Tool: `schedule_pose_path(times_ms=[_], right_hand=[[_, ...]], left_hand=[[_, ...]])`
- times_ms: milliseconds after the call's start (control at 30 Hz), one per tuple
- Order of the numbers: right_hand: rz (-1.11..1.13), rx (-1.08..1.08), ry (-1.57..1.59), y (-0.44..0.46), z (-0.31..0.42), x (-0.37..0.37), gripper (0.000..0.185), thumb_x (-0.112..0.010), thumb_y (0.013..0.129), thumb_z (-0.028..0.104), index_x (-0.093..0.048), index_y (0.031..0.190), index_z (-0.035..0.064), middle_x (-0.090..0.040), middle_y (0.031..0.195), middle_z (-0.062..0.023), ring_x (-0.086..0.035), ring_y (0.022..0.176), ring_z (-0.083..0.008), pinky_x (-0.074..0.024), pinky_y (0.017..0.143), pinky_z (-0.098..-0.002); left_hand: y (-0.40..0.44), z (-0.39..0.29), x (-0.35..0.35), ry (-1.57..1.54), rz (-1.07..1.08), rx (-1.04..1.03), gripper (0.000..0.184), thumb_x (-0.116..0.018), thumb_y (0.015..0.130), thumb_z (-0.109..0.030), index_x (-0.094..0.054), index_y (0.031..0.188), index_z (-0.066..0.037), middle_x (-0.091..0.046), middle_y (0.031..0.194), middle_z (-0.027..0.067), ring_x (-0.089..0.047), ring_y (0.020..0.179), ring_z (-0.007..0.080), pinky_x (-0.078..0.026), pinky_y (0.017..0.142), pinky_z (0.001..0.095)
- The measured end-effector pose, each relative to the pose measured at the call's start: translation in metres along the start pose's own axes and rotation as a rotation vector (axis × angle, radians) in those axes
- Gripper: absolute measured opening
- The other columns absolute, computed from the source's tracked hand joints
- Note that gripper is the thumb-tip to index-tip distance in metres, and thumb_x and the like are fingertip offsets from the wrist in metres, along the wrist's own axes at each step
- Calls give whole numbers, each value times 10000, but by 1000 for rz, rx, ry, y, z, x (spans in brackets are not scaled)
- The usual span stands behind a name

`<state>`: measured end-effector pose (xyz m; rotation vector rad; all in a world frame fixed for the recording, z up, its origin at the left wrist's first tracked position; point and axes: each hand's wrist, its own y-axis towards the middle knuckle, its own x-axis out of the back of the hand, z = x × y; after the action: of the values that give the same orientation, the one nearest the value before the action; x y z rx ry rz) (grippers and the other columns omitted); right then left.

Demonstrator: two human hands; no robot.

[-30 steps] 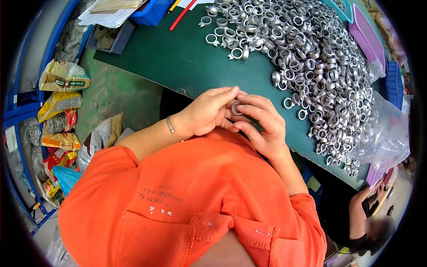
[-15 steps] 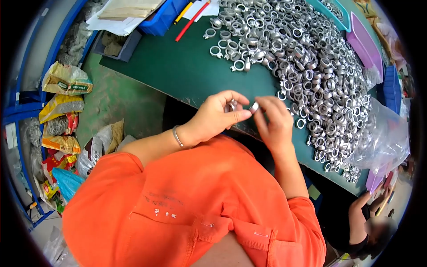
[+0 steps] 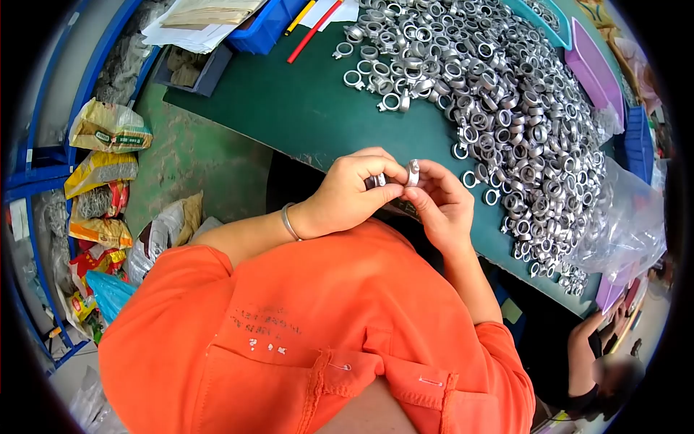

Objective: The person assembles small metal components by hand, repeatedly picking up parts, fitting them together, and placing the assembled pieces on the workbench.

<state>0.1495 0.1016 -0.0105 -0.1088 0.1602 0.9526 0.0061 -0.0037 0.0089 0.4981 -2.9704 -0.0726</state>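
Between the fingertips of both hands stands a silvery metal ring (image 3: 413, 173) with a small lug at its top. My right hand (image 3: 447, 206) pinches it from the right, thumb low and fingers behind. From the left, the thumb and forefinger of my left hand (image 3: 350, 189) meet its lower edge. More metal, apparently another ring (image 3: 376, 181), shows inside the curled fingers of that left hand; how many pieces lie there is hidden. To the right of the hands a large heap of similar metal rings (image 3: 506, 130) covers much of the green table (image 3: 289, 108).
Red (image 3: 315, 32) and yellow (image 3: 300, 17) pencils lie by a blue bin (image 3: 267, 32) and a grey bin (image 3: 210, 79). Beyond the heap are a teal tray (image 3: 557, 32), a purple bin (image 3: 596, 65) and a clear plastic bag (image 3: 622, 224). A co-worker's arm (image 3: 582, 354) shows lower right.
My right hand has turned, its thumb now showing under the ring. My left fingertips have come up against the same ring, which stands more upright.
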Motion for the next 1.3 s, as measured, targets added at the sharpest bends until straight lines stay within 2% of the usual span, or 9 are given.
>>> schedule_pose_path(times_ms=[367,500,567,667,767,900,1067,1167,1300], right_hand=[[-47,105,-73,2,-1,-2,340,-628,744,-105,-556,1067,-26,-557,958,-86,-592,842,-143,-512,725,-237],[-126,593,-800,6,12,-9,354,-648,663,-117,-600,985,22,-539,857,-110,-559,711,-209,-475,603,-280],[8,602,-739,9,25,-18,324,-637,673,-114,-609,967,19,-550,837,-108,-562,732,-231,-473,621,-298],[61,652,-671,24,28,-20,270,-612,692,-110,-601,934,10,-580,871,-121,-576,752,-256,-477,648,-317],[-206,535,-884,54,13,-12,117,-609,746,-19,-577,858,1,-570,846,-145,-572,723,-311,-473,628,-369],[-188,267,-1136,86,0,-8,154,-639,786,148,-600,846,12,-562,849,-147,-578,701,-346,-475,613,-404],[-80,266,-756,76,-1,-5,77,-644,759,21,-608,825,6,-537,712,-100,-531,597,-199,-431,555,-290],[11,117,-495,48,8,-12,105,-630,751,-34,-610,843,12,-585,742,-94,-570,642,-201,-452,588,-274],[82,444,-652,32,7,-13,168,-622,723,-91,-605,850,18,-623,810,-91,-606,729,-226,-482,648,-287]], left_hand=[[-1,1,1,-18,-18,27,98,-619,833,-55,-620,910,6,-596,851,23,-520,710,61,-420,612,191],[0,0,4,-307,-17,210,185,-604,851,-75,-580,1018,1,-591,874,17,-528,734,67,-452,647,208],[1,-1,7,-350,9,284,200,-577,875,-99,-564,1048,-1,-588,897,20,-536,757,72,-466,666,222],[1,5,10,-1014,-75,449,270,-423,951,-237,-550,1062,-27,-563,925,39,-550,804,117,-478,651,267],[-2,12,19,-1036,-108,504,244,-441,942,-254,-553,1019,-51,-550,871,37,-542,767,131,-462,607,254],[-4,18,23,-938,-135,519,156,-509,914,-210,-554,950,-65,-543,816,34,-535,722,122,-451,559,241],[-3,12,19,-776,-242,442,118,-584,865,-118,-577,956,-44,-553,777,27,-527,671,90,-430,511,199],[0,8,19,-704,-258,405,126,-615,839,-81,-597,951,-27,-563,758,20,-515,628,70,-415,492,181],[2,5,18,-462,-121,326,95,-641,816,-60,-623,898,-16,-577,749,20,-487,579,55,-386,476,181]])
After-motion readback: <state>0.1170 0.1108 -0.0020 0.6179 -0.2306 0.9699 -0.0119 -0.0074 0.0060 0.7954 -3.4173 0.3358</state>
